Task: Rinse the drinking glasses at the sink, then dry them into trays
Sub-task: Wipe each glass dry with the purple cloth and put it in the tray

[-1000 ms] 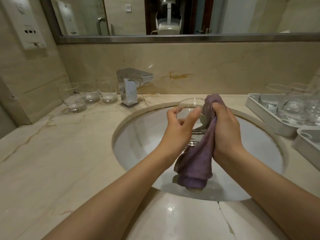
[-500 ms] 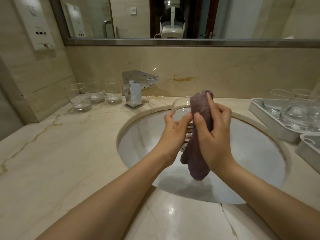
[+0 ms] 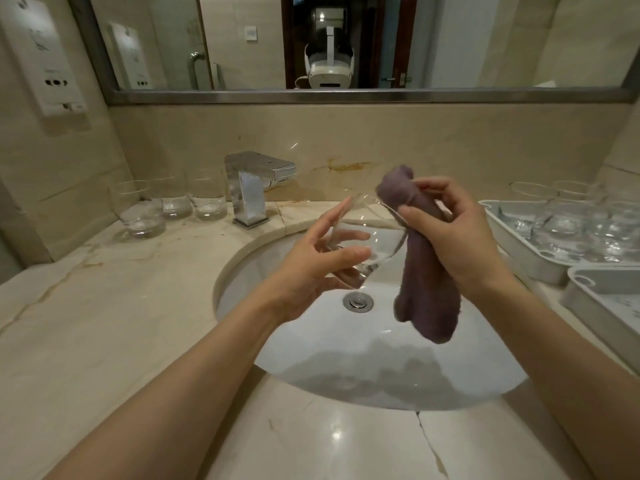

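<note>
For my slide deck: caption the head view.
Left hand holds a glass over the sink; right hand grips purple cloth.

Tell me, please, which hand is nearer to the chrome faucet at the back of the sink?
Left. The left hand, holding the clear drinking glass, sits just right of the chrome faucet; the right hand, gripping the purple cloth, is farther right.

Near tray (image 3: 602, 299) cut off by right edge; glasses in far tray (image 3: 512, 237) overlap, count unclear.
</note>
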A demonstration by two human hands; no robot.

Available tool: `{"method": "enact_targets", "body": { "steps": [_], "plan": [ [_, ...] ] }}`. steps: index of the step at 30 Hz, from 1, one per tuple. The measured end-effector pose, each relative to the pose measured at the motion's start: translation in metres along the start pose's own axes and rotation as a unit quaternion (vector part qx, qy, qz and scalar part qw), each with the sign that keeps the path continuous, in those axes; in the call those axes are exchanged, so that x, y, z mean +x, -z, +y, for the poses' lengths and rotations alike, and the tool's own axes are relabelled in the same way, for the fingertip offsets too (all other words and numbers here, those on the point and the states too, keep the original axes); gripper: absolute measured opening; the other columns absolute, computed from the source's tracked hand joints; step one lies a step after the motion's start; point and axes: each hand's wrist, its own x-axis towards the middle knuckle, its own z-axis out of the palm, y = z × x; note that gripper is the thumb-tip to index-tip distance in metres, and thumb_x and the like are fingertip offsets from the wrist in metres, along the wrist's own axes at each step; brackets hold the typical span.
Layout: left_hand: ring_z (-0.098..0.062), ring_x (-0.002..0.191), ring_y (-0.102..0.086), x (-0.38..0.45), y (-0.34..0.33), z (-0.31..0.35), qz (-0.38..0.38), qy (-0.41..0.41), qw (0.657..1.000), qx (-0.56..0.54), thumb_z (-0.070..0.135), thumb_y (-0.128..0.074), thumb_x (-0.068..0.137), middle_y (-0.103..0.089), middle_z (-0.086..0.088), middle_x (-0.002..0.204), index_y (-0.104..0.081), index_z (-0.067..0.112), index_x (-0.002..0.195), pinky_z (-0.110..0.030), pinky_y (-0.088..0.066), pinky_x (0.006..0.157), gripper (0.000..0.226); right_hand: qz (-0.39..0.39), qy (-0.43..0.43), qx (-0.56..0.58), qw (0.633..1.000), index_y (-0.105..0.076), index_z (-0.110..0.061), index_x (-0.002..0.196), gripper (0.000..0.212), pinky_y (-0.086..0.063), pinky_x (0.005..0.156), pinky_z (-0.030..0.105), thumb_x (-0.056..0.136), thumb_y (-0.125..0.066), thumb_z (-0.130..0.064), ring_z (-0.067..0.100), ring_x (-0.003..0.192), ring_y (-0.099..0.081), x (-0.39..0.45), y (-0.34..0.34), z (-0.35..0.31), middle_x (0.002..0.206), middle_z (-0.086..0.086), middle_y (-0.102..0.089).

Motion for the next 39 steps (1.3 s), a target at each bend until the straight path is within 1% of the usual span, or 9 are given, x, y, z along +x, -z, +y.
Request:
{"method": "enact_targets", "body": {
  "steps": [7,12,16,18,24,27,32,35,39],
  "plan": [
    [-0.022,0.085,-0.069,-0.009,0.015,0.0,0.008,0.045,0.998,-0.038,0.015,-0.069,0.07,-0.061,-0.015,0.12,-0.054,0.017,0.122,-0.033,-0.058,0.068,0.054,-0.192,-0.03,0.002,0.981,-0.075,-0.033,0.09,0.028,-0.046,0.096,0.023,0.078,-0.067,-0.009,0.007,0.105,-0.064,-0.004,0.004,-0.002,0.102,-0.009,-0.073],
    [-0.024,0.085,-0.069,-0.012,0.032,0.004,-0.021,0.06,0.998,-0.02,0.015,-0.065,0.075,-0.07,-0.007,0.102,-0.051,0.012,0.127,-0.032,-0.058,0.065,0.055,-0.257,-0.024,-0.033,0.966,-0.074,-0.039,0.084,0.059,-0.05,0.083,0.012,0.083,-0.054,0.016,0.0,0.098,-0.065,-0.003,0.009,-0.016,0.093,-0.017,-0.073],
    [-0.024,0.084,-0.069,-0.014,0.042,0.006,-0.063,0.067,0.996,0.003,0.024,-0.087,0.058,-0.07,-0.007,0.104,-0.056,0.014,0.126,-0.031,-0.058,0.062,0.075,-0.308,-0.028,-0.051,0.95,-0.073,-0.052,0.076,0.058,-0.052,0.084,0.015,0.079,-0.064,0.005,0.003,0.096,-0.067,-0.006,0.005,-0.022,0.094,-0.019,-0.073],
    [-0.023,0.084,-0.07,-0.015,0.044,0.006,-0.08,0.068,0.994,0.017,0.023,-0.084,0.057,-0.071,-0.005,0.103,-0.065,0.021,0.114,-0.031,-0.058,0.062,0.06,-0.335,-0.026,-0.08,0.939,-0.072,-0.054,0.074,0.06,-0.051,0.082,0.013,0.079,-0.064,0.004,0.003,0.093,-0.067,-0.01,0.001,-0.021,0.093,-0.02,-0.073],
    [-0.027,0.085,-0.069,-0.015,0.045,0.009,-0.062,0.058,0.996,-0.018,0.042,-0.093,0.046,-0.065,-0.017,0.112,-0.057,0.012,0.128,-0.03,-0.058,0.061,0.095,-0.234,-0.027,0.077,0.969,-0.067,-0.015,0.093,0.028,-0.054,0.071,0.017,0.068,-0.069,-0.002,0.007,0.088,-0.069,-0.015,-0.005,-0.021,0.094,-0.013,-0.073],
    [-0.025,0.083,-0.07,-0.016,0.042,0.012,-0.053,0.04,0.997,-0.035,0.044,-0.093,0.046,-0.065,-0.018,0.11,-0.054,0.007,0.13,-0.029,-0.057,0.058,0.1,-0.184,0.071,0.035,0.98,-0.074,-0.027,0.084,0.017,-0.05,0.081,0.015,0.071,-0.077,-0.017,0.004,0.097,-0.067,-0.017,-0.009,-0.014,0.096,-0.016,-0.073],
    [-0.026,0.087,-0.07,-0.019,0.039,0.015,-0.058,0.061,0.996,0.01,0.043,-0.09,0.055,-0.061,-0.015,0.119,-0.06,0.014,0.127,-0.029,-0.057,0.059,0.083,-0.301,0.036,-0.083,0.949,-0.065,-0.046,0.103,0.039,-0.045,0.071,0.006,0.067,-0.08,-0.043,-0.009,0.089,-0.062,-0.023,-0.012,-0.012,0.097,-0.034,-0.065],
    [-0.027,0.087,-0.071,-0.026,0.037,0.018,-0.051,0.086,0.985,0.138,0.027,-0.077,0.07,-0.061,-0.008,0.116,-0.064,0.028,0.115,-0.03,-0.057,0.061,0.047,-0.374,-0.042,-0.1,0.921,-0.066,-0.046,0.099,0.042,-0.047,0.069,0.01,0.065,-0.083,-0.028,-0.002,0.085,-0.065,-0.03,-0.021,0.0,0.091,-0.027,-0.068],
    [-0.028,0.09,-0.071,-0.033,0.045,0.018,-0.053,0.078,0.977,0.191,0.023,-0.077,0.073,-0.064,-0.005,0.111,-0.061,0.032,0.118,-0.035,-0.06,0.067,0.049,-0.367,-0.06,-0.03,0.928,-0.071,-0.033,0.104,0.042,-0.051,0.077,0.016,0.071,-0.081,-0.009,0.005,0.089,-0.068,-0.04,-0.033,0.012,0.095,-0.015,-0.072]
  ]
}}
